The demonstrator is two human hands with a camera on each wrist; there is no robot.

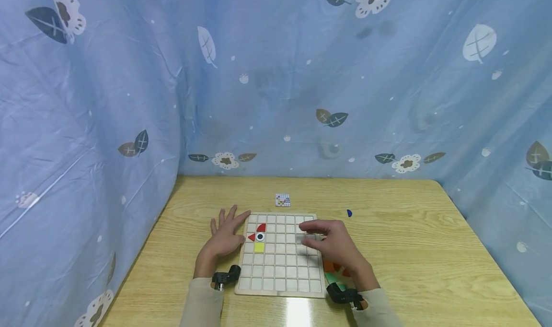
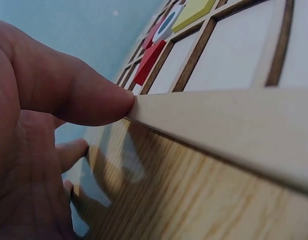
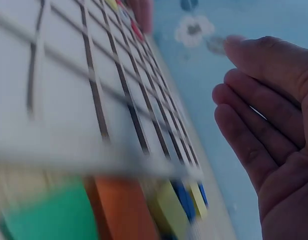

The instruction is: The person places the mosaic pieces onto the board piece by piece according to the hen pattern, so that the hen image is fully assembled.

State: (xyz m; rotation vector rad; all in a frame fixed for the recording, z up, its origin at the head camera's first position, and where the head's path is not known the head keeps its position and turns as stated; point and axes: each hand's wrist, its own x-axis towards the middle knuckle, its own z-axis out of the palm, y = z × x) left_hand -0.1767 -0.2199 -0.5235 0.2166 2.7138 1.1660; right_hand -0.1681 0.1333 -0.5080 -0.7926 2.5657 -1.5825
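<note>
A wooden grid board (image 1: 280,293) lies on the table between both hands. Toward its upper left are a red quarter-round tile (image 1: 261,227), a red triangle tile (image 1: 252,237), a round eye tile (image 1: 260,237) and a yellow square tile (image 1: 259,247). My left hand (image 1: 224,238) rests at the board's left edge with fingers spread. In the left wrist view, its thumb (image 2: 101,102) touches the rim. Over the board's right side hovers my right hand (image 1: 338,244), thumb and fingers apart and loosely bent, holding nothing.
Beside the board's right edge, partly under my right arm, lie loose pieces, among them a green piece (image 3: 54,212), an orange one (image 3: 121,207) and a yellow one (image 3: 168,210). A small patterned card (image 1: 282,200) and a blue half-round piece (image 1: 349,213) lie farther back. Blue curtain (image 1: 276,97) surrounds the table.
</note>
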